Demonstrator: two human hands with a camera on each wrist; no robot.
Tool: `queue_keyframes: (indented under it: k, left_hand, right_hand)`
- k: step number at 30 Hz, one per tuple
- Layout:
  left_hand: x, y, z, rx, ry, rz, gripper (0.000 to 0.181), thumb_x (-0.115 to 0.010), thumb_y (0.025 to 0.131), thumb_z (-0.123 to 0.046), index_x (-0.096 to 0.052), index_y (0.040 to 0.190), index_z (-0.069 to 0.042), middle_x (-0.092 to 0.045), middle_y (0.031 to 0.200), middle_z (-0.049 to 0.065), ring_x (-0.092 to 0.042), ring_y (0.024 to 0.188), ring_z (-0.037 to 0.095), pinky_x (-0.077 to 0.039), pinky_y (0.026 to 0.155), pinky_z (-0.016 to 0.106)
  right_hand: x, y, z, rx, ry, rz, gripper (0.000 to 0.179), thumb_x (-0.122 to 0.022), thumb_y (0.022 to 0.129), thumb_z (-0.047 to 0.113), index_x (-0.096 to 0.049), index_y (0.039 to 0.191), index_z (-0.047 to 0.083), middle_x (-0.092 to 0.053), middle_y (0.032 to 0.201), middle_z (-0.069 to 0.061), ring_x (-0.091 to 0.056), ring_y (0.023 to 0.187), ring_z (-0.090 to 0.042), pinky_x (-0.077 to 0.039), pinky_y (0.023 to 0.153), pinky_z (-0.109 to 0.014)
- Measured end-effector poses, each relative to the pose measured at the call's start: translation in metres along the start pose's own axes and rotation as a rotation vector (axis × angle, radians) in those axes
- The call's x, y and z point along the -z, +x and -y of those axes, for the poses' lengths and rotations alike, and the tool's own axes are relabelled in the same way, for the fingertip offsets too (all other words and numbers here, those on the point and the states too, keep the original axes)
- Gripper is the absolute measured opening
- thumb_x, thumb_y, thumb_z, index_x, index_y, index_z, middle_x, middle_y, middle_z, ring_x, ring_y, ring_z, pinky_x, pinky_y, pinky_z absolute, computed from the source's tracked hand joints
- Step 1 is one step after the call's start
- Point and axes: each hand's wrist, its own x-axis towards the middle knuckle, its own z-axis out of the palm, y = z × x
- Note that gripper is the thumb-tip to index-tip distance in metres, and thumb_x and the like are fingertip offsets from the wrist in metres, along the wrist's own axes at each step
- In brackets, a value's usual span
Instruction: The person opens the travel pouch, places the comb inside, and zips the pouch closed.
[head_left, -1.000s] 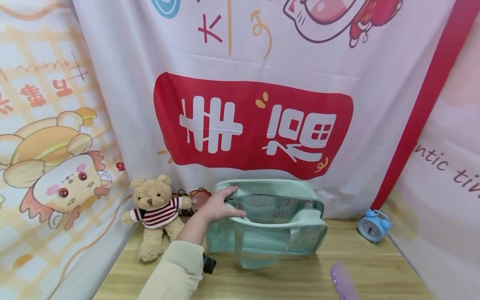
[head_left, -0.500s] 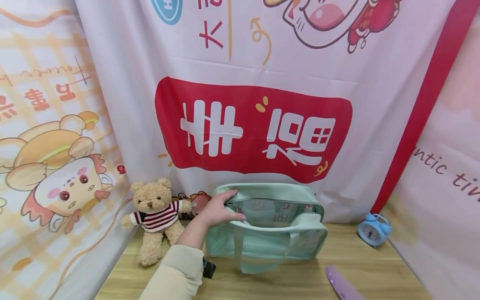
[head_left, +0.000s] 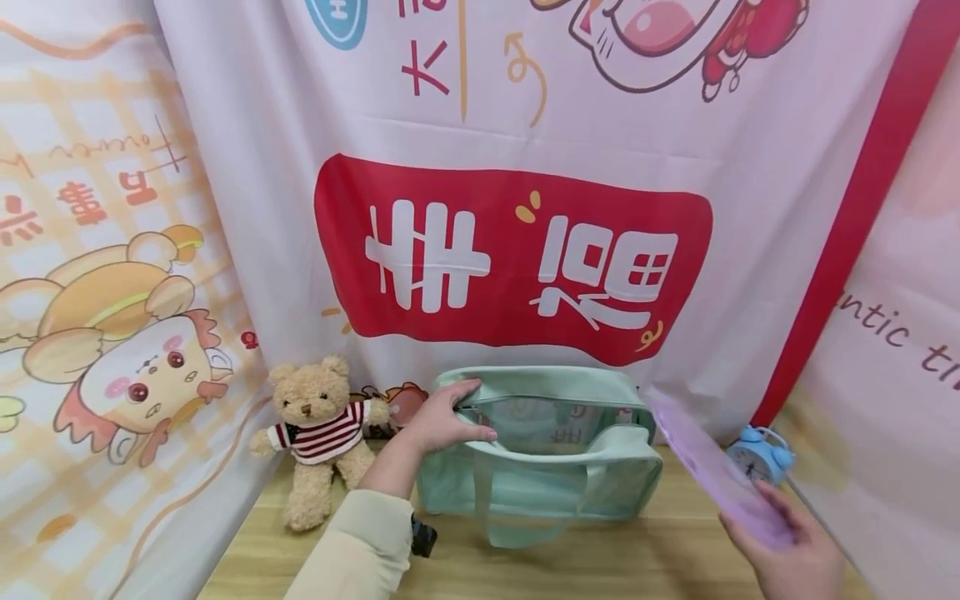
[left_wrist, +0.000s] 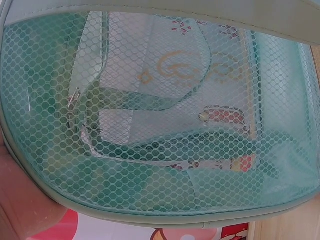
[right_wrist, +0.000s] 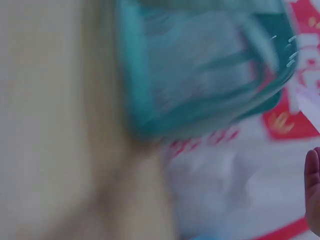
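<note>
A mint-green see-through bag (head_left: pixel 622 492) stands upright on the table with its zipped mouth apart and its strap hanging in front. My left hand (head_left: pixel 442 421) grips the left end of the mouth, thumb over the near rim and fingers at the far side. The left wrist view shows the bag's mesh end panel (left_wrist: pixel 150 125) close up, with part of that hand (left_wrist: pixel 27 205) against its edge. My right hand (head_left: pixel 795 546) holds a long, flat purple item (head_left: pixel 705 462) by its lower end. Its blurred upper end is beside the bag's right end.
A teddy bear (head_left: pixel 322 437) in a striped sweater sits left of the bag. A blue alarm clock (head_left: pixel 757 458) stands at the right, partly behind the purple item. A printed cloth (head_left: pixel 420 137) hangs behind the wooden table (head_left: pixel 600 567).
My right hand has come into view and lifted the purple item off the table, bringing it up beside the bag. My left hand keeps its grip on the bag.
</note>
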Motion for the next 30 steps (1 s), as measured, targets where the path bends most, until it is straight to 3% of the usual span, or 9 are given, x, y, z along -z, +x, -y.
queue_keyframes:
  k: [1, 2, 4, 8, 12, 17, 24, 30]
  left_hand:
    - [0.0, 0.0, 0.0, -0.003, 0.002, -0.002, 0.094, -0.094, 0.081, -0.034, -0.049, 0.16, -0.013, -0.047, 0.163, 0.01, -0.044, 0.145, 0.033, -0.045, 0.112, 0.061]
    - [0.0, 0.0, -0.001, -0.006, 0.002, -0.006, 0.094, -0.094, 0.08, -0.034, -0.049, 0.16, -0.013, -0.047, 0.163, 0.01, -0.044, 0.146, 0.033, -0.045, 0.112, 0.061]
    - [0.001, 0.0, -0.002, -0.014, 0.0, -0.007, 0.094, -0.095, 0.08, -0.034, -0.049, 0.16, -0.012, -0.047, 0.163, 0.01, -0.042, 0.147, 0.034, -0.043, 0.113, 0.061]
    - [0.0, -0.001, -0.001, -0.012, 0.005, -0.003, 0.095, -0.094, 0.08, -0.034, -0.048, 0.16, -0.013, -0.046, 0.163, 0.01, -0.041, 0.149, 0.034, -0.043, 0.113, 0.06]
    - [-0.001, -0.004, -0.001, 0.001, 0.001, -0.011, 0.095, -0.095, 0.08, -0.033, -0.048, 0.16, -0.012, -0.046, 0.163, 0.011, -0.041, 0.148, 0.035, -0.044, 0.113, 0.061]
    - [-0.003, -0.004, -0.004, -0.011, 0.002, -0.014, 0.095, -0.095, 0.079, -0.034, -0.049, 0.16, -0.011, -0.045, 0.164, 0.012, -0.04, 0.15, 0.035, -0.043, 0.114, 0.06]
    - [-0.001, -0.006, -0.005, 0.005, -0.012, -0.024, 0.094, -0.095, 0.08, -0.032, -0.05, 0.159, -0.013, -0.044, 0.165, 0.012, -0.038, 0.151, 0.035, -0.042, 0.114, 0.06]
    - [-0.003, -0.011, -0.002, 0.011, -0.037, -0.055, 0.09, -0.094, 0.081, -0.034, -0.052, 0.158, -0.014, -0.046, 0.164, 0.01, -0.039, 0.15, 0.035, -0.044, 0.113, 0.06]
  right_hand:
    - [-0.015, -0.001, 0.01, 0.13, -0.142, -0.088, 0.047, -0.095, 0.077, 0.004, -0.081, 0.12, 0.018, -0.064, 0.101, 0.031, -0.057, 0.096, 0.008, -0.046, 0.077, -0.004]
    - [-0.026, 0.001, 0.019, 0.203, -0.17, -0.099, 0.057, -0.096, 0.074, 0.002, -0.077, 0.128, 0.009, -0.065, 0.106, 0.03, -0.057, 0.1, 0.005, -0.046, 0.078, -0.004]
    - [-0.044, 0.01, 0.038, 0.283, -0.188, -0.025, 0.064, -0.096, 0.077, 0.004, -0.071, 0.135, 0.002, -0.064, 0.116, 0.023, -0.055, 0.106, -0.001, -0.047, 0.081, -0.005]
    - [-0.076, 0.027, 0.063, 0.333, -0.177, 0.142, 0.064, -0.092, 0.084, 0.01, -0.065, 0.141, 0.001, -0.062, 0.131, 0.006, -0.053, 0.11, -0.008, -0.05, 0.082, -0.008]
    - [-0.103, 0.039, 0.073, 0.354, -0.115, 0.33, 0.062, -0.087, 0.088, 0.009, -0.061, 0.144, 0.001, -0.055, 0.142, -0.013, -0.05, 0.115, -0.019, -0.053, 0.085, -0.014]
    - [-0.119, 0.045, 0.075, 0.379, -0.152, 0.515, 0.063, -0.088, 0.086, 0.009, -0.062, 0.143, 0.002, -0.054, 0.144, -0.02, -0.051, 0.117, -0.03, -0.055, 0.086, -0.022]
    - [-0.128, 0.049, 0.075, 0.518, -0.26, 0.64, 0.055, -0.091, 0.083, 0.014, -0.071, 0.134, 0.006, -0.064, 0.137, -0.015, -0.055, 0.112, -0.033, -0.057, 0.085, -0.034]
    - [-0.131, 0.048, 0.071, 0.582, -0.324, 0.606, 0.04, -0.088, 0.087, 0.012, -0.075, 0.124, 0.009, -0.068, 0.128, -0.008, -0.056, 0.111, -0.023, -0.054, 0.089, -0.047]
